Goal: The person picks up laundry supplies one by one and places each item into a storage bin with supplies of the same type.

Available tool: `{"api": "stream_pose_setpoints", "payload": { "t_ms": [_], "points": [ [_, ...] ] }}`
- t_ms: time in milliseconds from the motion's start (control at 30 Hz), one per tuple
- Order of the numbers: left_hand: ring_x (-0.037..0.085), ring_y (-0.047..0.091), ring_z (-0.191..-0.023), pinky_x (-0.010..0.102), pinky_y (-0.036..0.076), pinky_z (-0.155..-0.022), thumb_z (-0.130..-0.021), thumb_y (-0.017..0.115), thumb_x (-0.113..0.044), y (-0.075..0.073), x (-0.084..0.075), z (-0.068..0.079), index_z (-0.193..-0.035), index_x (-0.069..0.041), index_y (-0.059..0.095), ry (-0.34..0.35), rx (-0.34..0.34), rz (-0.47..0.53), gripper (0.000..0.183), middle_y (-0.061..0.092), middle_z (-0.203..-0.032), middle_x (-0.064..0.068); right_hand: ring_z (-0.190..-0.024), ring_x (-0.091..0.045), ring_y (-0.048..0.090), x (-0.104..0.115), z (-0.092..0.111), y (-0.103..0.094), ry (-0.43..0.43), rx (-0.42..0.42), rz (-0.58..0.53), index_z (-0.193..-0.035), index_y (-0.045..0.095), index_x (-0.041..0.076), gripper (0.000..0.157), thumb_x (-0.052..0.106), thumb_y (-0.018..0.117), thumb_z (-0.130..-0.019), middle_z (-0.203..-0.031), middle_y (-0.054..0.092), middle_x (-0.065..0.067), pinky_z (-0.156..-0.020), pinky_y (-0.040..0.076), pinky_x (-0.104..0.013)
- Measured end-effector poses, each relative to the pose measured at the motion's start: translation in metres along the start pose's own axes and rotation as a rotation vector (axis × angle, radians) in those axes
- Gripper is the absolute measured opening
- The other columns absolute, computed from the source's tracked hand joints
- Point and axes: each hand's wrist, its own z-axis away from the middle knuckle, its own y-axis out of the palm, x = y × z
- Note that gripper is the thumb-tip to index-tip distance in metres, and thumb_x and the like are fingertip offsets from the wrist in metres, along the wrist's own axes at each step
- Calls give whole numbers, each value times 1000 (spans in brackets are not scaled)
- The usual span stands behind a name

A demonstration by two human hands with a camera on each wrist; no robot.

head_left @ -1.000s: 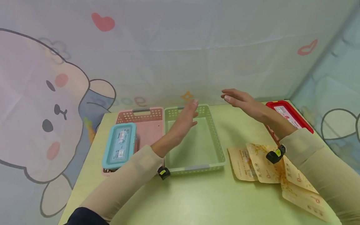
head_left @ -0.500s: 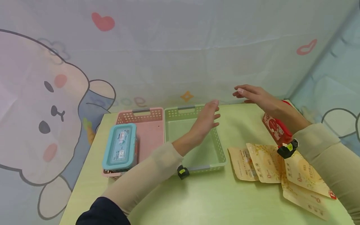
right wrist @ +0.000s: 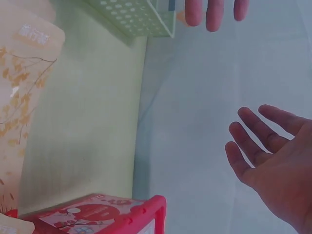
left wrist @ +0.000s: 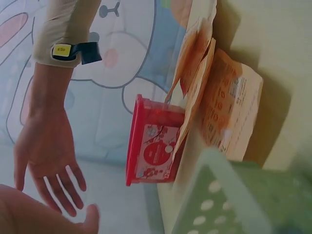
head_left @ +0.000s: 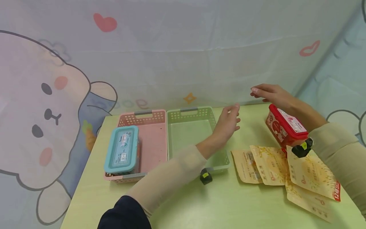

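Observation:
In the head view my left hand (head_left: 226, 125) hovers above the right side of the green basket (head_left: 188, 136), fingers loosely extended and holding nothing. My right hand (head_left: 275, 95) is in the air just behind and above a red lidded box (head_left: 287, 125), its fingers also relaxed with nothing in them. The right wrist view shows that right palm (right wrist: 287, 170) with its fingers spread. From the left wrist view, the red box (left wrist: 156, 151) stands on the table apart from both hands. Several yellow pouches (head_left: 268, 165) lie overlapping in front of the box.
A pink basket (head_left: 152, 136) adjoins the green one on its left. On its left part sits a blue-lidded box (head_left: 122, 149). A printed cloth (head_left: 171, 57) hangs behind the pale green table (head_left: 183, 203).
Both hands have moved to the right. The left went from above the green basket's middle to its right side; the right has shifted toward the red box, uncovering more of it.

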Motion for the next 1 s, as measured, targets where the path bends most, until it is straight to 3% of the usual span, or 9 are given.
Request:
{"api": "stream_pose_setpoints", "payload": {
  "t_ms": [200, 333, 633, 700, 800, 900, 1000],
  "points": [
    [11, 68, -100, 33, 57, -87, -111, 51, -47, 26, 9, 2, -139, -22, 57, 68, -125, 11, 38, 64, -120, -7, -144, -43, 43, -10, 3, -12, 32, -32, 44, -158, 40, -1, 62, 43, 42, -113, -155, 49, -27, -118, 34, -65],
    [9, 65, -88, 31, 56, -82, -109, 53, -48, 40, 11, 5, -140, -24, 57, 42, -127, 4, 39, 65, -119, -8, -139, -46, 45, -18, 4, -16, 50, -61, 80, -155, 43, -2, 63, 45, 44, -112, -152, 49, -28, -114, 36, -67],
    [11, 64, -86, 34, 55, -84, -109, 54, -48, 66, 21, 5, -140, -25, 57, -35, -114, 76, 39, 63, -111, -9, -132, -46, 49, -31, 15, -23, 91, -110, 131, -155, 44, 1, 67, 50, 47, -111, -147, 51, -29, -106, 43, -64],
    [11, 64, -87, 35, 55, -85, -108, 54, -49, 72, 23, 5, -142, -24, 57, -59, -102, 73, 42, 63, -111, -10, -131, -47, 50, -37, 18, -25, 102, -115, 132, -155, 43, -1, 66, 49, 47, -111, -148, 51, -30, -102, 46, -58],
    [13, 66, -90, 39, 55, -89, -107, 55, -51, 80, 27, 6, -144, -25, 56, -97, -85, 55, 45, 64, -115, -9, -131, -48, 49, -49, 25, -27, 124, -119, 136, -156, 41, -2, 65, 45, 47, -112, -150, 49, -31, -94, 51, -38],
    [15, 68, -98, 41, 57, -94, -107, 55, -54, 87, 31, 6, -143, -23, 55, -120, -65, 78, 48, 65, -118, -8, -130, -50, 50, -62, 31, -28, 148, -129, 153, -156, 40, -3, 63, 41, 49, -112, -150, 48, -32, -81, 48, -20],
    [16, 68, -103, 43, 59, -95, -106, 54, -56, 94, 37, 6, -139, -20, 56, -113, -55, 146, 48, 65, -115, -7, -128, -51, 52, -72, 37, -28, 171, -139, 173, -155, 40, -5, 63, 39, 52, -111, -150, 49, -33, -81, 50, -20]
  ]
}}
